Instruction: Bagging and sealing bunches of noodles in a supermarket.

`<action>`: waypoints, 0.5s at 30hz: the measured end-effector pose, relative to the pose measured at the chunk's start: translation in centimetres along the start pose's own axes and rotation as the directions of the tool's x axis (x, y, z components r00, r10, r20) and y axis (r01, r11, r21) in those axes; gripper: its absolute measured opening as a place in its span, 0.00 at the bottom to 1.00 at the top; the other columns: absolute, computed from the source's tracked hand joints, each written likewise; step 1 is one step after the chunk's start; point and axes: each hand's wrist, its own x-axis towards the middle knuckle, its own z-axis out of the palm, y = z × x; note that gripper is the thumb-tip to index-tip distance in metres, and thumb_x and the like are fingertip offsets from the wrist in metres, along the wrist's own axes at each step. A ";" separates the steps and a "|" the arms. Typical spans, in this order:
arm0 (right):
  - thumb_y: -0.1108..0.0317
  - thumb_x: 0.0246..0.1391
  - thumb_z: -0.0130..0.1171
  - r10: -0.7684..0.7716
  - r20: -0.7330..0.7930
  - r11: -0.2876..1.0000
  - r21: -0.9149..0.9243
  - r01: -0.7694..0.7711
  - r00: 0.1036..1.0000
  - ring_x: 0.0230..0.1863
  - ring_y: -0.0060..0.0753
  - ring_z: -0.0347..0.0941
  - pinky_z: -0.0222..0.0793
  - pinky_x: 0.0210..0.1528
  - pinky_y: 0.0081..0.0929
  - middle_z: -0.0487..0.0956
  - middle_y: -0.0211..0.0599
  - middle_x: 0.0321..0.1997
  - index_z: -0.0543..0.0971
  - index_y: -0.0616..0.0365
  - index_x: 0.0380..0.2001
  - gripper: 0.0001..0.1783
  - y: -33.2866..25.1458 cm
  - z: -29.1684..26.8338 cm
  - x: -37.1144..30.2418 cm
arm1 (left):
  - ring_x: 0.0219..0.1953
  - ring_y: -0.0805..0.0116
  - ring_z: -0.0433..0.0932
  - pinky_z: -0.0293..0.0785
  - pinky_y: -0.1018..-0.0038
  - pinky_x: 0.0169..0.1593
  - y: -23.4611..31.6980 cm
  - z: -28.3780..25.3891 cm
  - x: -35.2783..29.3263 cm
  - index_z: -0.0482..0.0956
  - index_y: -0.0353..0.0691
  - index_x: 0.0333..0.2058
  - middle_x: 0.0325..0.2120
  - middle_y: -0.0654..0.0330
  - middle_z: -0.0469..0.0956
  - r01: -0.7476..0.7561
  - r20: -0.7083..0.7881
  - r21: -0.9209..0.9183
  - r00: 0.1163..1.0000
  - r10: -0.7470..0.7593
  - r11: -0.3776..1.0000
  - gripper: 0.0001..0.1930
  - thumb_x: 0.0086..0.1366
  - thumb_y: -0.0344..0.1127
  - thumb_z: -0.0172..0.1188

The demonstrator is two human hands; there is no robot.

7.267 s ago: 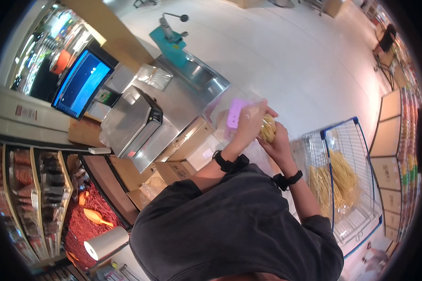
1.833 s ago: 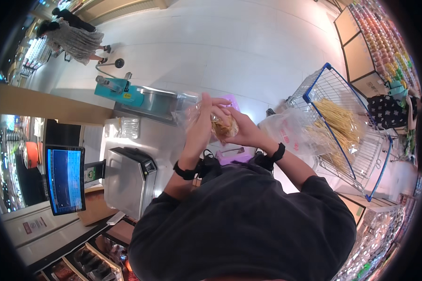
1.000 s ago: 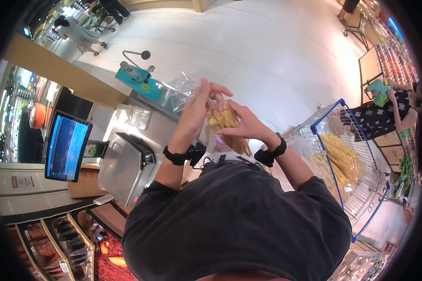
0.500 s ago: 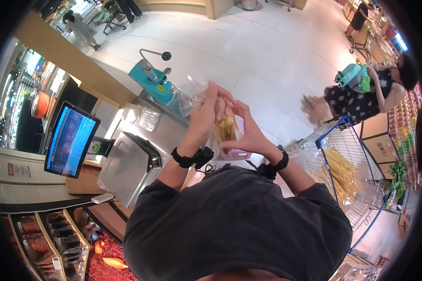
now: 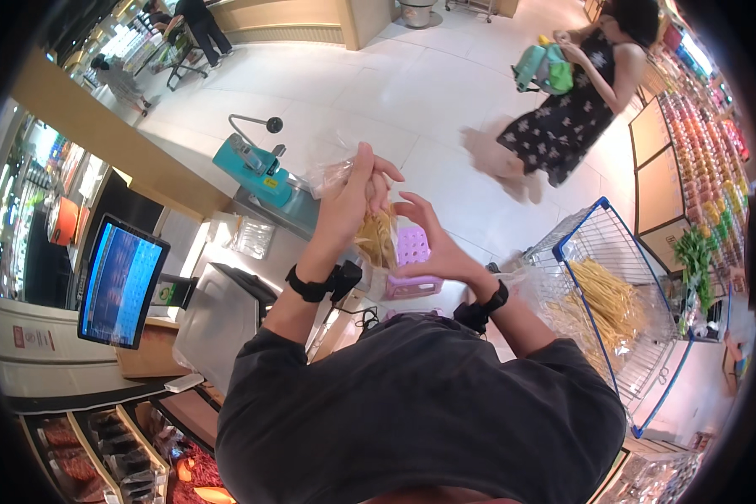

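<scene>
My left hand is closed around the gathered neck of a clear plastic bag holding yellowish stick-like food. The bag's loose top sticks out past my fingers towards a turquoise bag-neck sealing machine on the counter. Just to the right of the bag, my right hand is open, thumb and fingers spread in a curve, with nothing visible between them. Below and behind it sits a pink-purple perforated plastic basket.
On the left are a scale, a lit monitor and flat clear bags. To my right, a blue-rimmed wire cart holds long yellow sticks. A person in a patterned dress walks past beyond the counter.
My right hand has moved off the bag, widening the gap and showing more of the purple basket. The bag stays in my left hand. The passer-by has moved leftward and farther up the view.
</scene>
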 end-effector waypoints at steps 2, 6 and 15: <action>0.49 0.38 0.81 0.001 -0.095 0.994 -0.108 -0.011 0.995 0.75 0.52 0.53 0.49 0.75 0.43 0.61 0.55 0.70 0.47 0.56 0.73 0.68 1.6 1.8 0.0 | 0.21 0.78 0.73 0.72 0.81 0.33 0.2 1.5 -0.2 0.81 0.31 0.30 0.14 0.65 0.72 0.010 -0.143 0.116 0.990 0.007 0.993 0.35 0.80 0.56 0.36; 0.57 0.44 0.79 -0.083 -0.276 0.987 -0.158 0.040 0.958 0.67 0.47 0.66 0.60 0.69 0.36 0.70 0.51 0.63 0.57 0.60 0.65 0.52 3.0 2.0 1.5 | 0.23 0.77 0.75 0.73 0.81 0.35 2.4 3.4 -0.5 0.81 0.29 0.31 0.16 0.63 0.75 0.038 -0.096 0.077 0.995 -0.030 0.996 0.36 0.80 0.57 0.36; 0.62 0.55 0.71 0.148 0.521 0.815 0.417 -0.402 0.841 0.59 0.24 0.71 0.66 0.63 0.28 0.77 0.35 0.59 0.67 0.64 0.64 0.38 6.6 -5.7 1.5 | 0.24 0.70 0.79 0.74 0.78 0.34 1.1 0.6 2.1 0.81 0.28 0.32 0.15 0.59 0.77 -0.036 0.395 -0.091 0.916 0.070 0.995 0.37 0.80 0.57 0.34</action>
